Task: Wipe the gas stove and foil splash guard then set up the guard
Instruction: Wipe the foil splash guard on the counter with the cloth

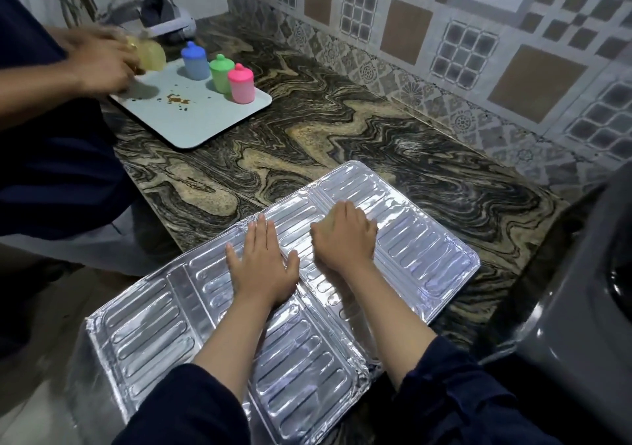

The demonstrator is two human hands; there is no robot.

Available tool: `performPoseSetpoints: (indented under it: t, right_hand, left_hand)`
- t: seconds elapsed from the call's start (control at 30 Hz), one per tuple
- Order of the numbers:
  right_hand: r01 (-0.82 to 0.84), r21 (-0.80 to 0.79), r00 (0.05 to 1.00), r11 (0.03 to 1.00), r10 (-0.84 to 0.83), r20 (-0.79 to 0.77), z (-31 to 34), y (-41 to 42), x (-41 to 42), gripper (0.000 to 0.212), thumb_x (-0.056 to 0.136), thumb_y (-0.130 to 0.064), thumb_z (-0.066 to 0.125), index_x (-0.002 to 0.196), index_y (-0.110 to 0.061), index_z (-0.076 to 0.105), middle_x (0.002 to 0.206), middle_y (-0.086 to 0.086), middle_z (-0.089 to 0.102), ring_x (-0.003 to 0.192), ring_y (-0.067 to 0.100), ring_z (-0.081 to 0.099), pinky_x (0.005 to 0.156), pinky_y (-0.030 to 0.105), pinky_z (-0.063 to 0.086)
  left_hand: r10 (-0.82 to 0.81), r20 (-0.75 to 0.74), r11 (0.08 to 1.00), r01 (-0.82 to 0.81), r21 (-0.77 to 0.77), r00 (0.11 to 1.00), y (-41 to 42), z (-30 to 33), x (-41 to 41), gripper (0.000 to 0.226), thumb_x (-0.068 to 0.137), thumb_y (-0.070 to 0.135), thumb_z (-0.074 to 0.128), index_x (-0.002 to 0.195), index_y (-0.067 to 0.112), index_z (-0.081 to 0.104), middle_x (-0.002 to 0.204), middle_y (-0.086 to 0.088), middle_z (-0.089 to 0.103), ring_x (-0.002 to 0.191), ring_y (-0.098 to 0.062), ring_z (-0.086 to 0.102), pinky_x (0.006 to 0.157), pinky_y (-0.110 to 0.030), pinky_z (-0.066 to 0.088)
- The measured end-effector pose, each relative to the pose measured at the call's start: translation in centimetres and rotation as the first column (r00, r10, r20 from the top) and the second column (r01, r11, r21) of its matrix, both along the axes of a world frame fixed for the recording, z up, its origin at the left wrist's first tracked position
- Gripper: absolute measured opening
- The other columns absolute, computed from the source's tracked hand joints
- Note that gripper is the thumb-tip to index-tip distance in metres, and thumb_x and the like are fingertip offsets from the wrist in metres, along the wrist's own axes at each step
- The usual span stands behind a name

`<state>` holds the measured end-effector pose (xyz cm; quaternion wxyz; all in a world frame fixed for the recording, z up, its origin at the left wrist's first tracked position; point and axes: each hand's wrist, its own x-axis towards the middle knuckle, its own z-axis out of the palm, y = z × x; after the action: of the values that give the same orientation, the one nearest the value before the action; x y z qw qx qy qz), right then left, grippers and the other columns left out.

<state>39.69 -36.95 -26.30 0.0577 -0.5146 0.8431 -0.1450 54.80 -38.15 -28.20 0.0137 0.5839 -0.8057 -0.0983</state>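
Observation:
The foil splash guard (420,239) lies unfolded and flat on the marbled counter, its near-left part hanging over the counter's edge. My left hand (265,261) presses flat on its middle panel with fingers straight and spread. My right hand (345,236) grips a yellowish cloth (325,223) against the foil just right of the left hand; only a bit of cloth shows under the fingers. The grey gas stove (581,308) stands at the right edge of the view, mostly cut off.
Another person's hand (99,58) holds a yellow cloth (150,53) on a pale tray (212,119) at the back left, which has brown stains and blue (195,61), green (222,73) and pink (241,83) lidded cups. Tiled wall (444,51) runs behind the counter (342,126).

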Motion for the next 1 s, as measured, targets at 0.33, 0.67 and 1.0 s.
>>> performPoseSetpoints:
  t: [0.33,0.67,1.0]
  right_hand:
    - [0.088,0.100,0.996,0.991,-0.090,0.012,-0.1,6.2,-1.2,0.076,0.091,-0.058,0.032,0.151,-0.015,0.018,0.160,0.001,0.015,0.146,0.024,0.013,0.115,0.055,0.006]
    - [0.194,0.125,0.981,0.973,-0.195,-0.003,0.1,10.6,-1.6,0.069,0.087,-0.058,0.034,0.144,-0.018,0.030,0.154,-0.004,0.026,0.141,0.021,0.022,0.110,0.060,0.012]
    - [0.258,0.178,0.964,0.950,-0.266,0.022,1.1,14.6,-1.4,0.066,0.092,-0.058,0.035,0.146,-0.021,0.025,0.157,-0.005,0.019,0.144,0.020,0.013,0.113,0.061,0.003]
  left_hand:
    - [0.000,0.004,1.000,0.000,-0.005,1.000,0.0,0.1,0.1,0.073,0.096,0.052,0.019,0.154,0.013,-0.002,0.161,-0.002,-0.012,0.149,-0.018,-0.006,0.114,-0.059,0.006]
    - [-0.008,-0.007,1.000,0.007,-0.010,1.000,-0.2,-0.1,0.2,0.074,0.095,0.053,0.018,0.154,0.012,-0.001,0.161,-0.003,-0.011,0.149,-0.018,-0.006,0.114,-0.058,0.007]
    - [-0.019,-0.016,1.000,0.018,-0.022,1.000,0.0,0.0,0.3,0.074,0.095,0.052,0.018,0.154,0.011,0.001,0.162,-0.005,-0.008,0.149,-0.020,-0.003,0.114,-0.059,0.009]
